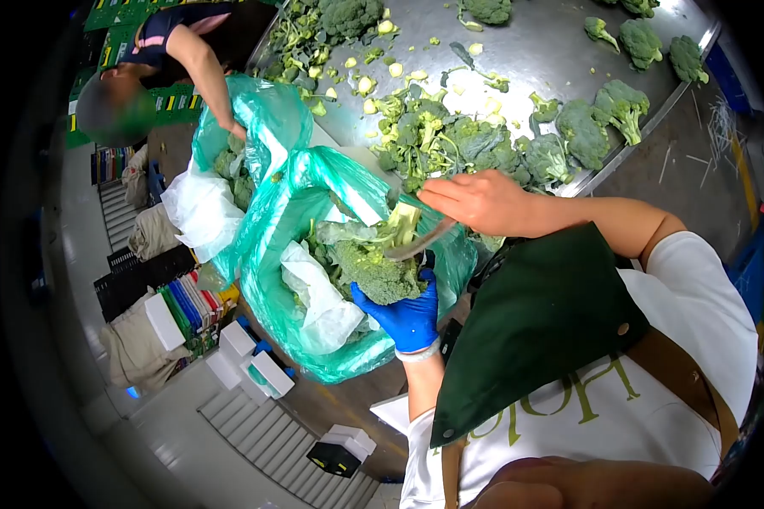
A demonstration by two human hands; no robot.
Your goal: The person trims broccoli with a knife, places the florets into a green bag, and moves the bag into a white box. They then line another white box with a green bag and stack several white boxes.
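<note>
My left hand (409,318), in a blue glove, cups a large broccoli head (375,273) from below, its thick stalk pointing up. My right hand (475,202) is bare and closed round the handle of a knife. The knife blade (422,239) lies across the broccoli beside the stalk. Both hands are over a container lined with green plastic (314,366). Inside it, white paper (321,299) lies against more broccoli, partly hidden by the head I hold.
A metal table (518,38) bears a heap of broccoli (450,136), cut stalk pieces and leaves. Across from me, another person's arm (202,72) reaches into a second green-lined bag (259,106). Crates and boxes (331,454) stand on the left. White strips litter the floor at right.
</note>
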